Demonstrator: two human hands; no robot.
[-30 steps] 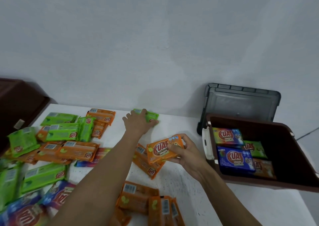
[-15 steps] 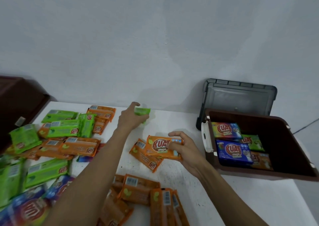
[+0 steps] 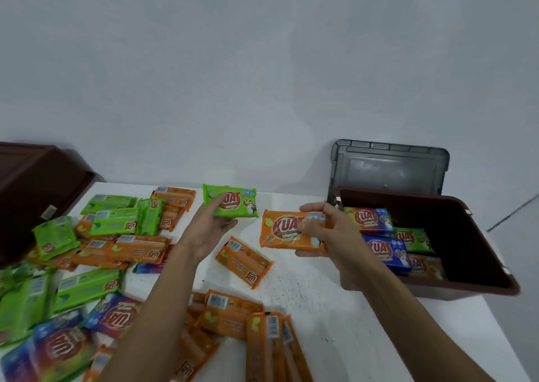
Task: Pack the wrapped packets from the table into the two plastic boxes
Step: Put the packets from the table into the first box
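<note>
My left hand [image 3: 208, 227] holds a green packet [image 3: 233, 202] lifted above the white table [image 3: 335, 300], label side facing me. My right hand [image 3: 329, 235] grips an orange packet [image 3: 284, 232] by its right end, just left of the brown box [image 3: 466, 282]. That box on the right holds several packets, among them a blue one [image 3: 386, 251] and a rainbow one [image 3: 369, 219]. A second brown box [image 3: 32, 186] stands at the far left. Several green, orange and rainbow packets lie scattered over the table's left and front parts.
A grey lid [image 3: 389, 170] leans against the wall behind the right box. One orange packet [image 3: 243, 262] lies alone between my arms. The wall runs along the table's far edge. The table's right edge falls away beside the right box.
My left hand picked the green packet off the far table edge, turned it label-up and drew it back. My right hand moved the orange packet toward the right box.
</note>
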